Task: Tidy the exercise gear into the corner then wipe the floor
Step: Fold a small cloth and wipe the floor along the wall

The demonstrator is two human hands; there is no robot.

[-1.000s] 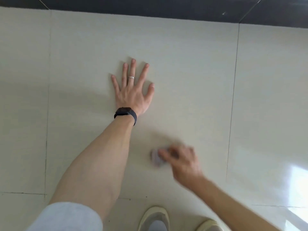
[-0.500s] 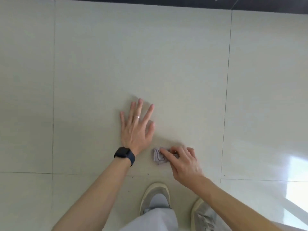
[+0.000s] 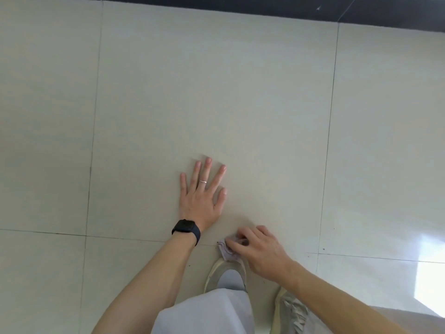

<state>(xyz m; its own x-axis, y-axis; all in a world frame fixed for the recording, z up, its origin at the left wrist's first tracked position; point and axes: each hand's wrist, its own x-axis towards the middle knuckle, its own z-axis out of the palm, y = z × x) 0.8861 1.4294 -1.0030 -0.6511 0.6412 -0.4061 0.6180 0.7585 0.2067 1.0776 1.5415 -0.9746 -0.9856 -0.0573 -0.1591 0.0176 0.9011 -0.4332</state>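
My left hand lies flat on the pale tiled floor, fingers spread, with a ring and a black watch on the wrist. Just to its right and nearer to me, my right hand holds a small crumpled grey cloth and presses it on the floor at a tile joint, right in front of my left shoe. Most of the cloth is hidden under the fingers. No exercise gear is in view.
A dark band runs along the far edge of the floor. My right shoe and grey trouser legs fill the bottom middle. Small dark specks lie near the tile joint to the right. Bright light reflects off the floor at the right edge.
Both hands have drawn back toward my feet. The left hand slid nearer across the tile, and the right hand dragged the cloth back to the tile joint by my shoe.
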